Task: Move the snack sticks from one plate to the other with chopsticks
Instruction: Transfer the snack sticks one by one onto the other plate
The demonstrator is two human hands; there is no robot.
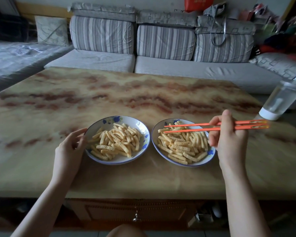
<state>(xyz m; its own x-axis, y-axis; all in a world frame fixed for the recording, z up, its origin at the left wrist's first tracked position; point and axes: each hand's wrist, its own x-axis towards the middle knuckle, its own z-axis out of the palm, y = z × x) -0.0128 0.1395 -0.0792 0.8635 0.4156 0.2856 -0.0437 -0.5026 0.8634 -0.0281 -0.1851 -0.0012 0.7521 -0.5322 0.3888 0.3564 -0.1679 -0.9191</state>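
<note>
Your right hand (228,141) gripping orange plastic chopsticks (186,130) over right flowered white plate (210,152), left hand (70,147) relaxed, touching left plate (116,119).

A marble-pattern desk (109,93) stands before a grey sofa (161,65) with striped cushions (102,35). The light is dim.

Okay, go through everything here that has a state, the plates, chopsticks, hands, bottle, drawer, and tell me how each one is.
Left plate: partly filled with snack sticks.
Right plate: partly filled too.
Chopsticks: tips apart over right plate, pinching nothing.
Right hand: gripping the chopsticks.
Left hand: relaxed, fingers touching left plate's rim.
Bottle: standing upright.
Drawer: closed.
</note>
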